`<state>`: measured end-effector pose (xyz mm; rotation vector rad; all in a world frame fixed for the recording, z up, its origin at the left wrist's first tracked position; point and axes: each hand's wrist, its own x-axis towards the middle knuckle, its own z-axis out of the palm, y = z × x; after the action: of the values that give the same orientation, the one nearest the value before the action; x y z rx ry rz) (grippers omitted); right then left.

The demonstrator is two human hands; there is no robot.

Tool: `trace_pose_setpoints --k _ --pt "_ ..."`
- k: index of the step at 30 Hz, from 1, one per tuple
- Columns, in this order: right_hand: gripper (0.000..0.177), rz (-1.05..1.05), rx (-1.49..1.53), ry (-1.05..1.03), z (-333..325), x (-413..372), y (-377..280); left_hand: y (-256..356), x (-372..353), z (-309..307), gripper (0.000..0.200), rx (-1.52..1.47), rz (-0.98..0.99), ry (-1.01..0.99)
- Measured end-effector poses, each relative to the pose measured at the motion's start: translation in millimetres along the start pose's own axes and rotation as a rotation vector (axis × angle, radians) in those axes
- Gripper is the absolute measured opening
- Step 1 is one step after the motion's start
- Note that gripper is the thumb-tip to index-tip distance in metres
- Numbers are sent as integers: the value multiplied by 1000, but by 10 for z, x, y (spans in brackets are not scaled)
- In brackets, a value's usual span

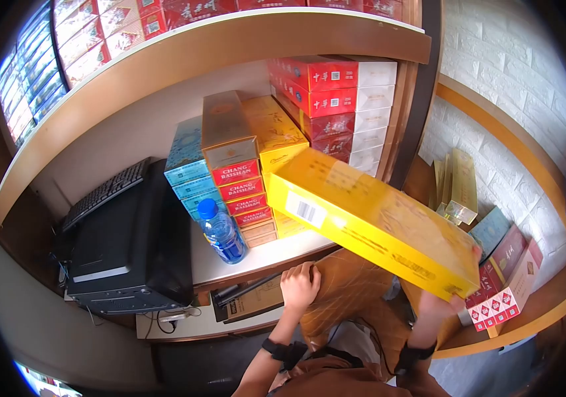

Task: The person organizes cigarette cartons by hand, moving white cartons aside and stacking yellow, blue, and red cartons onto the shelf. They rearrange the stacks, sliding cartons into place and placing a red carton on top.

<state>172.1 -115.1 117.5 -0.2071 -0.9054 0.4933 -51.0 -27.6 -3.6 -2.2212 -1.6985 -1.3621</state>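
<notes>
A long yellow carton (376, 225) with a barcode on its end is held up and tilted in my right hand (438, 303), which grips its lower right end. The carton's far end overlaps the stacked cartons on the shelf. My left hand (301, 284) rests near my knee with its fingers curled, by the shelf's front edge; nothing shows in it. Close by on the shelf stands a water bottle with a blue cap (222, 231). Behind it are red Chang Baishan cartons (240, 192), a brown carton (228, 126), yellow cartons (271, 129) and blue cartons (187, 159).
Red and white cartons (332, 89) are stacked at the back of the shelf (283, 255). A black computer case (131, 245) with a keyboard (107, 192) stands on the left. More cartons (495, 304) lie on the curved wooden shelf at right. Above runs another shelf edge (230, 40).
</notes>
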Motion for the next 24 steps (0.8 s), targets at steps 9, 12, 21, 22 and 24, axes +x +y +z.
trace_pose_setpoints --k 9,12,21,22,24 --pt "90 -63 -119 49 642 114 603 -5 7 5 13 -16 -14 16" --pt "95 -192 -530 -48 707 -37 593 -17 -1 16 14 -38 -17 18" --pt "102 -346 -890 -125 910 -340 474 -1 3 -12 14 16 -31 -39" --pt "102 -336 -837 -142 953 -336 513 -2 1 -11 14 19 -38 -36" --pt "104 -363 -815 -160 1070 -306 660 -35 -14 2 14 2 -14 -24"
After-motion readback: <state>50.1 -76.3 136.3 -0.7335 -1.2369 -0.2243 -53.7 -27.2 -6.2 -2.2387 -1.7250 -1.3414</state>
